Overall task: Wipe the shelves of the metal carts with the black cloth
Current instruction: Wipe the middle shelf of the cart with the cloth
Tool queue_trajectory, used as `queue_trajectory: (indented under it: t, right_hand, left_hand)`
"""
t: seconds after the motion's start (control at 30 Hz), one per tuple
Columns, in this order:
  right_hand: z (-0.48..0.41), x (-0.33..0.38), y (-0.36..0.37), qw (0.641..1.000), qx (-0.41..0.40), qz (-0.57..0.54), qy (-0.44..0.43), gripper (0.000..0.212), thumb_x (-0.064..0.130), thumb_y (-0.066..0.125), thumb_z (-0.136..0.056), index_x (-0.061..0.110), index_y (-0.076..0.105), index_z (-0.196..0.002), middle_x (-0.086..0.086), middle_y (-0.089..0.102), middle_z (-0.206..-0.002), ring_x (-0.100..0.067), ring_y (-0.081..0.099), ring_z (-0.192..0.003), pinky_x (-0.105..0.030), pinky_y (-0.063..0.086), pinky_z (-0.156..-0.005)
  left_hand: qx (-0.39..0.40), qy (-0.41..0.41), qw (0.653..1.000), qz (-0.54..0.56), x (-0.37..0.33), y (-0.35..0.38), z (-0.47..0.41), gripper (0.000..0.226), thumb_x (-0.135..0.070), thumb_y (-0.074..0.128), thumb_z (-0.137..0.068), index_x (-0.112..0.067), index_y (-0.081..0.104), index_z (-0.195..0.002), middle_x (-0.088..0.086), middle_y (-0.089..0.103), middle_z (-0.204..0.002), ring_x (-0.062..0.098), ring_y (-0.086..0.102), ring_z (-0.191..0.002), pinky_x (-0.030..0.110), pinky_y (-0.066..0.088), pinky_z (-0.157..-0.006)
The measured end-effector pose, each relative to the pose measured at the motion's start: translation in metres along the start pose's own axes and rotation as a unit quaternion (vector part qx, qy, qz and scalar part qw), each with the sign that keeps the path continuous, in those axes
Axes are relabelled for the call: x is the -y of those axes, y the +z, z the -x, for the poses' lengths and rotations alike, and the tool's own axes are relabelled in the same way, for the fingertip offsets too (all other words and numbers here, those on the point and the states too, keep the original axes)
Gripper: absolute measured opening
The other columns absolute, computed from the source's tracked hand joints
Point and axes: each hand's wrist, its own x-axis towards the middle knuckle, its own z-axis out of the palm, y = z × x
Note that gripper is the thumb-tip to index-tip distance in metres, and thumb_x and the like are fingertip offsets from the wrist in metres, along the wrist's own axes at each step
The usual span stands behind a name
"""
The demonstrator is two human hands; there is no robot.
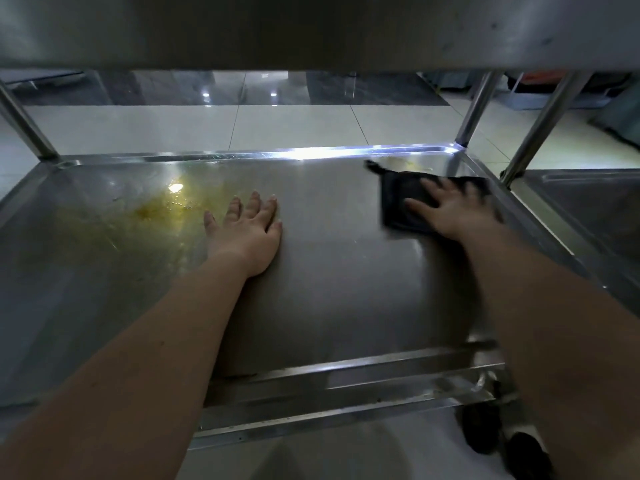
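The right hand (453, 209) is blurring, its far fingers hard to make out, and it is covering much of the black cloth (398, 202). It is pressing flat, fingers spread, not clutching. The cloth is lying dark and squarish near the shelf's (329, 289) far right corner. The left hand (246, 230) is resting flat, fingers straight, beside a yellow stain (166, 206).

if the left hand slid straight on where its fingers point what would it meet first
Likely the shelf's raised far rim; ahead of the left hand lies only bare metal, the yellowish stain off to its left.
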Motion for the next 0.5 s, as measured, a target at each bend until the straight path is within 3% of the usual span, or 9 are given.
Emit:
queue_trajectory:
  t: [0.1,0.27,0.4,0.5]
  right_hand:
    - [0.013,-0.044,-0.001,1.0,0.0,-0.001,0.024,0.084,0.089,0.017,-0.078,0.051,0.009,-0.152,0.012,0.002,-0.165,-0.031,-0.001,-0.15,-0.056,-0.002,-0.119]
    - [0.094,-0.048,0.016,0.996,0.032,0.03,-0.075,0.081,0.091,0.004,-0.064,0.065,-0.01,-0.139,0.017,-0.008,-0.163,-0.027,-0.007,-0.15,-0.051,-0.004,-0.12]
    - [0.166,-0.008,0.027,0.976,0.047,0.07,-0.201,0.08,0.096,-0.019,-0.05,0.07,-0.03,-0.126,0.022,-0.023,-0.158,-0.027,-0.018,-0.149,-0.052,-0.008,-0.119]
    - [0.148,0.038,0.029,0.966,0.041,0.064,-0.249,0.075,0.095,-0.009,-0.06,0.07,-0.025,-0.13,0.021,-0.018,-0.16,-0.029,-0.018,-0.149,-0.057,-0.011,-0.117]
  left_hand:
    - [0.0,-0.003,1.0,-0.006,-0.001,0.001,-0.001,0.056,-0.051,0.014,-0.102,-0.042,0.0,-0.156,-0.012,-0.009,-0.165,0.019,-0.007,-0.152,0.061,-0.008,-0.116]
    - [0.004,-0.003,1.0,-0.012,-0.001,-0.001,0.002,0.056,-0.05,0.013,-0.102,-0.041,-0.001,-0.156,-0.011,-0.009,-0.165,0.02,-0.007,-0.152,0.061,-0.007,-0.116]
    - [0.005,0.004,1.0,-0.01,-0.001,-0.002,0.003,0.056,-0.05,0.012,-0.103,-0.039,-0.002,-0.156,-0.01,-0.01,-0.165,0.021,-0.008,-0.152,0.062,-0.008,-0.116]
    - [0.004,0.009,1.0,-0.01,0.001,-0.002,0.005,0.056,-0.05,0.012,-0.103,-0.039,-0.002,-0.156,-0.01,-0.01,-0.165,0.021,-0.008,-0.152,0.061,-0.008,-0.116]
